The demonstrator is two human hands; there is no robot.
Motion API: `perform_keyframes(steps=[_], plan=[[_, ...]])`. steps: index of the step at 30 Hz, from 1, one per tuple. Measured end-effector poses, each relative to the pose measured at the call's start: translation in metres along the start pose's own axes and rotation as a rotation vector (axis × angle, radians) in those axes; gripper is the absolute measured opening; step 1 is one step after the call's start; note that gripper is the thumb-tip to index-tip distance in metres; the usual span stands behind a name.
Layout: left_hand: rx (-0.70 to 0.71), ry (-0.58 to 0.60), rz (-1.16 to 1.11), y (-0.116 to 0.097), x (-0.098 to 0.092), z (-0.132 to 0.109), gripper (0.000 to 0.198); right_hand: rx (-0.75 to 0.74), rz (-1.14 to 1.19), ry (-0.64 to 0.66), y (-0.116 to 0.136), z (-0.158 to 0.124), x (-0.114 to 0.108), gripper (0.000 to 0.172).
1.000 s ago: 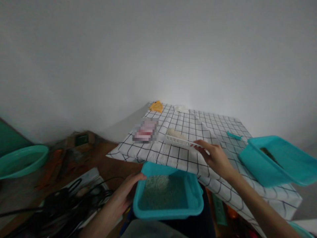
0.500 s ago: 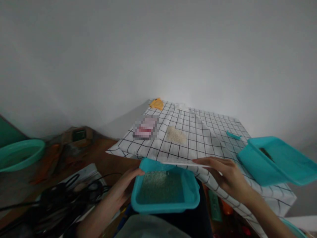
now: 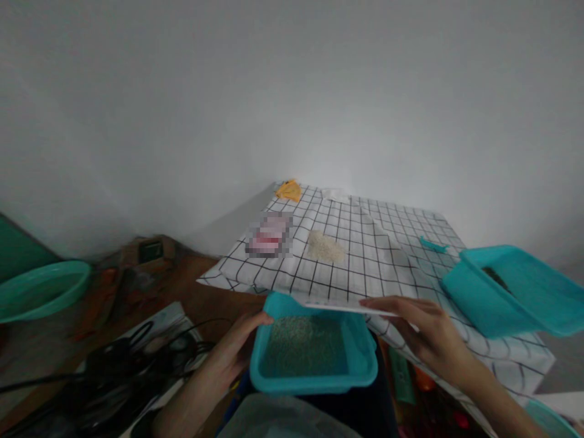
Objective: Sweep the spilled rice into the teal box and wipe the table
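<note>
In the head view, a person's left hand (image 3: 241, 340) curls around the left rim of a teal tray (image 3: 314, 385) at the bottom center of the frame, thumb hooked over the edge. Pale grains (image 3: 305, 347) cover the tray's floor. At lower right of center, the right hand (image 3: 422, 322) pinches the handle of a white scoop (image 3: 340, 307), fingers closed; seen nearly edge-on, it blocks part of the tray's far rim, and its contents cannot be made out.

A loose heap of pale granules (image 3: 325, 247) sits mid-frame on a checked tablecloth (image 3: 365, 243), right of a pixelated pink item (image 3: 271, 236). A yellow cloth (image 3: 289, 190) lies near the wall. At right, a teal bin (image 3: 479, 310) holds something dark (image 3: 497, 280), with a small teal piece (image 3: 433, 245) lying beyond it. Black cables (image 3: 123, 365) tangle at lower left, below a pale green basin (image 3: 59, 303) and a cardboard box (image 3: 166, 252).
</note>
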State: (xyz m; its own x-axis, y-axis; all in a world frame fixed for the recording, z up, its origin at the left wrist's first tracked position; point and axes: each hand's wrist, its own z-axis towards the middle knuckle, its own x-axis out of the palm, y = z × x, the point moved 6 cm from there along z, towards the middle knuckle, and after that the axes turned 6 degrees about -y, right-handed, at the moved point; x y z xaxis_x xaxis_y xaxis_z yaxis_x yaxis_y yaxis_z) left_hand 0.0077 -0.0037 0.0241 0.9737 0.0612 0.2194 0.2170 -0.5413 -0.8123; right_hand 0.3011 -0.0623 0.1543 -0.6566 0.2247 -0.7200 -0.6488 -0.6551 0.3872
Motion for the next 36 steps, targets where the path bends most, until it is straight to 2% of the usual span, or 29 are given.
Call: perform_keyframes(steps=[3,5,7,9,12,17,23,26,30,33,36], plan=[[0.005,-0.001,-0.011,-0.001,0.010,-0.002,0.019,0.114,-0.215,-0.161,-0.036,0.012,-0.023,0.030],[-0.004,0.002,0.007,0.000,0.010,-0.004,0.018,0.204,-0.363,-0.252,-0.066,0.020,-0.033,0.035],[-0.008,0.011,0.021,0.002,0.008,-0.004,0.016,0.268,-0.456,-0.290,-0.090,0.026,-0.036,0.045],[-0.008,0.018,0.029,0.006,0.004,0.000,0.017,0.287,-0.483,-0.288,-0.104,0.027,-0.033,0.051],[-0.013,0.013,0.037,0.014,-0.003,0.008,0.018,0.273,-0.449,-0.263,-0.099,0.019,-0.025,0.047],[-0.029,0.000,0.032,0.025,-0.006,0.019,0.020,0.223,-0.333,-0.184,-0.056,-0.004,-0.018,0.035],[-0.033,0.010,0.022,0.016,0.003,0.015,0.022,0.182,-0.161,-0.099,-0.005,-0.026,-0.014,0.034],[-0.048,0.032,0.025,0.013,0.007,0.014,0.023,0.162,-0.118,-0.081,0.008,-0.031,-0.017,0.035],[-0.035,-0.003,0.021,0.018,0.003,0.019,0.018,0.193,-0.222,-0.192,-0.007,-0.024,-0.029,0.031],[-0.018,-0.008,0.023,0.021,0.000,0.021,0.016,0.250,-0.344,-0.302,-0.040,-0.008,-0.032,0.032],[-0.033,0.011,0.041,0.021,-0.001,0.019,0.015,0.315,-0.403,-0.316,-0.074,0.015,-0.024,0.035]])
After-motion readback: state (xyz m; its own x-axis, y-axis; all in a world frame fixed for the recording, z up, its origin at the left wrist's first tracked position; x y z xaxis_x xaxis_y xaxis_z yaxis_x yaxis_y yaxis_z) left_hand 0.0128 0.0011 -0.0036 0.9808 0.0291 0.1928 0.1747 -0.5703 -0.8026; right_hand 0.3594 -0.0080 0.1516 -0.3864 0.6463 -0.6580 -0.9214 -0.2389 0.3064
